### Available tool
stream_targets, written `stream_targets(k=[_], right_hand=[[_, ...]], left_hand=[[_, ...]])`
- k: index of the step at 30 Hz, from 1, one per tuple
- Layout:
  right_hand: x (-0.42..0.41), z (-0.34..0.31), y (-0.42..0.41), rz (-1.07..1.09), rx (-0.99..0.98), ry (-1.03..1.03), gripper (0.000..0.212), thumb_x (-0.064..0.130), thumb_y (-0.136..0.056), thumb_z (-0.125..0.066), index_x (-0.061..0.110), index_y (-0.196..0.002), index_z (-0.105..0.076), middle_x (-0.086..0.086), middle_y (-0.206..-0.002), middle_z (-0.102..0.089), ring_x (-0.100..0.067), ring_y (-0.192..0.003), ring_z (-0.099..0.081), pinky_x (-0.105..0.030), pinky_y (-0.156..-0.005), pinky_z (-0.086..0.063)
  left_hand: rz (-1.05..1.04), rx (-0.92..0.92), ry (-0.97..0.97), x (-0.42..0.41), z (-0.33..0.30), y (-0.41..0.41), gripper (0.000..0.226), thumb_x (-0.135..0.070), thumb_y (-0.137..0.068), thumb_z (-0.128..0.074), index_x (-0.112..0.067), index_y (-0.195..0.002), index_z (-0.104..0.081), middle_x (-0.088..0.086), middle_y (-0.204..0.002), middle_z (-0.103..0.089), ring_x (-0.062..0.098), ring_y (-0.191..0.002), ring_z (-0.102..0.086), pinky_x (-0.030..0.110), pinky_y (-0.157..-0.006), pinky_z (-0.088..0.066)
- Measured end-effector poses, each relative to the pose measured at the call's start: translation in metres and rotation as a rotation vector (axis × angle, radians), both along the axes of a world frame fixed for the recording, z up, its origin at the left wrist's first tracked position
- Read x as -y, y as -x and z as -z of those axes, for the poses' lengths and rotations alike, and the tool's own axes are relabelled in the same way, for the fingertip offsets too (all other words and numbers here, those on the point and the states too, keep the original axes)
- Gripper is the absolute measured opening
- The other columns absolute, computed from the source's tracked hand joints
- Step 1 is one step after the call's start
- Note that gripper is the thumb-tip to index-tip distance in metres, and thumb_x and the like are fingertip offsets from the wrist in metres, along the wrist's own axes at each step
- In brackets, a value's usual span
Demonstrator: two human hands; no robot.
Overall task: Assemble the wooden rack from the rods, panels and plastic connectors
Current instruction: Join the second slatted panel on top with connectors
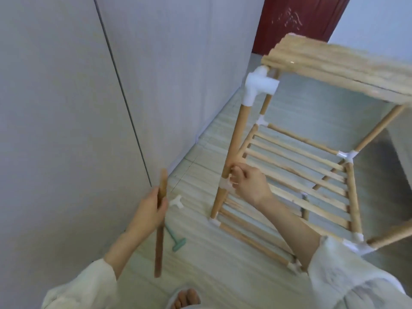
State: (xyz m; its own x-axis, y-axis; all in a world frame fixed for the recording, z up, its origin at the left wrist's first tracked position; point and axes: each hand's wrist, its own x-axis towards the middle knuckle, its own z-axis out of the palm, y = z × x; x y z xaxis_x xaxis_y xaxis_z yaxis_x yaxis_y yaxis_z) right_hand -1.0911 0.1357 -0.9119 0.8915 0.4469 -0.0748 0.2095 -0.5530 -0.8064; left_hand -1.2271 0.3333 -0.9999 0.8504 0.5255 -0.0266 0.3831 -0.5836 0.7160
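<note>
Head view, nearest to us: our foot (186, 299) on the pale floor (200, 253), and above it our left hand (153, 210), fingers curled round a loose wooden rod (161, 221) at about its upper third. The rod stands nearly upright, its long axis running up and away from us. Just beside it on the floor lie a spare white connector (177, 201) and a small green mallet (177, 240).

To the right, across a short gap, our right hand (249, 182) pinches the front-left upright (236, 139) of the wooden rack (301, 152) just above a white joint (226, 186); the fingertips are blurred, so we cannot tell whether they hold any small part.

We judge that the rod must travel rightward to a free socket on that joint, and the left hand is nearer. The right hand itself crowds the joint. Farther off sit the slatted shelf (296, 166), the top panel (338, 70), a grey wall (66, 85) and a red door (296, 21).
</note>
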Motion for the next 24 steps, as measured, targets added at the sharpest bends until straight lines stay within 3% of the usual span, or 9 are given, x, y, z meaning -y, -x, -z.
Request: stream_targets(k=[3, 7, 11, 13, 16, 17, 19, 21, 24], right_hand=[[0.023, -0.023, 0.019, 0.020, -0.074, 0.015, 0.041, 0.033, -0.100, -0.037, 0.005, -0.104, -0.068, -0.009, -0.101, -0.071, -0.021, -0.098, -0.065, -0.039, -0.095, -0.048], [0.058, -0.069, 0.044, -0.103, 0.055, 0.056, 0.037, 0.039, -0.098, -0.041, 0.015, -0.103, -0.069, 0.000, -0.100, -0.070, -0.014, -0.097, -0.062, -0.029, -0.089, -0.046], [0.095, -0.106, 0.061, -0.227, 0.277, 0.129, 0.015, 0.039, -0.092, -0.053, 0.033, -0.078, -0.052, 0.012, -0.071, -0.053, -0.007, -0.069, -0.053, -0.025, -0.064, -0.039], [0.111, -0.119, 0.063, -0.208, 0.435, 0.189, 0.010, 0.033, -0.095, -0.051, 0.024, -0.093, -0.056, 0.003, -0.077, -0.058, -0.019, -0.076, -0.057, -0.032, -0.064, -0.037], [0.136, -0.132, 0.058, -0.099, 0.650, 0.257, 0.027, 0.022, -0.097, -0.046, 0.020, -0.124, -0.051, -0.003, -0.101, -0.064, -0.029, -0.093, -0.060, -0.034, -0.069, -0.039], [0.144, -0.133, 0.055, -0.050, 0.698, 0.259, 0.029, 0.020, -0.096, -0.046, 0.021, -0.125, -0.051, -0.002, -0.103, -0.065, -0.030, -0.094, -0.060, -0.036, -0.073, -0.041], [0.157, -0.136, 0.048, 0.049, 0.774, 0.232, 0.026, 0.018, -0.094, -0.050, 0.021, -0.119, -0.058, -0.001, -0.098, -0.066, -0.030, -0.094, -0.061, -0.037, -0.077, -0.041], [0.164, -0.137, 0.042, 0.094, 0.806, 0.191, 0.022, 0.029, -0.092, -0.052, 0.021, -0.111, -0.062, 0.005, -0.085, -0.063, -0.026, -0.089, -0.062, -0.035, -0.075, -0.039], [0.159, -0.142, 0.037, 0.098, 0.848, 0.134, 0.055, 0.061, -0.084, -0.028, 0.026, -0.109, -0.062, 0.015, -0.078, -0.053, -0.019, -0.078, -0.061, -0.029, -0.064, -0.037]], left_hand=[[-0.057, 0.285, 0.219, 0.014, -0.079, -0.012, 0.004, -0.017, -0.094, -0.053, -0.014, -0.095, -0.055, 0.007, -0.085, -0.064, 0.024, -0.080, -0.063, 0.031, -0.072, -0.051], [-0.043, 0.617, 0.639, 0.059, -0.167, -0.013, 0.008, -0.008, -0.093, -0.052, -0.003, -0.100, -0.053, 0.008, -0.090, -0.061, 0.016, -0.076, -0.067, 0.020, -0.068, -0.056], [0.083, 0.723, 0.906, 0.107, -0.217, -0.008, 0.002, -0.005, -0.092, -0.053, -0.005, -0.094, -0.052, 0.011, -0.088, -0.060, 0.019, -0.080, -0.069, 0.033, -0.079, -0.058], [0.124, 0.730, 1.024, 0.127, -0.233, -0.010, 0.008, -0.001, -0.090, -0.054, -0.008, -0.089, -0.050, 0.014, -0.089, -0.062, 0.022, -0.082, -0.069, 0.038, -0.079, -0.057], [0.166, 0.706, 1.074, 0.150, -0.250, -0.016, 0.008, -0.002, -0.090, -0.055, -0.009, -0.089, -0.049, 0.020, -0.096, -0.065, 0.028, -0.090, -0.069, 0.041, -0.081, -0.057], [0.166, 0.705, 1.037, 0.155, -0.253, -0.020, 0.003, -0.007, -0.091, -0.054, -0.007, -0.092, -0.051, 0.020, -0.096, -0.067, 0.027, -0.089, -0.069, 0.041, -0.080, -0.057], [0.149, 0.725, 0.922, 0.161, -0.259, -0.027, 0.018, -0.015, -0.093, -0.053, 0.001, -0.102, -0.056, 0.018, -0.097, -0.067, 0.021, -0.086, -0.068, 0.033, -0.074, -0.058], [0.139, 0.739, 0.901, 0.167, -0.265, -0.037, 0.025, -0.017, -0.093, -0.054, 0.004, -0.105, -0.058, 0.017, -0.098, -0.065, 0.021, -0.086, -0.066, 0.025, -0.069, -0.056], [0.171, 0.724, 0.959, 0.177, -0.270, -0.049, 0.015, -0.016, -0.093, -0.055, -0.004, -0.096, -0.061, 0.013, -0.093, -0.066, 0.020, -0.088, -0.067, 0.022, -0.069, -0.056]])
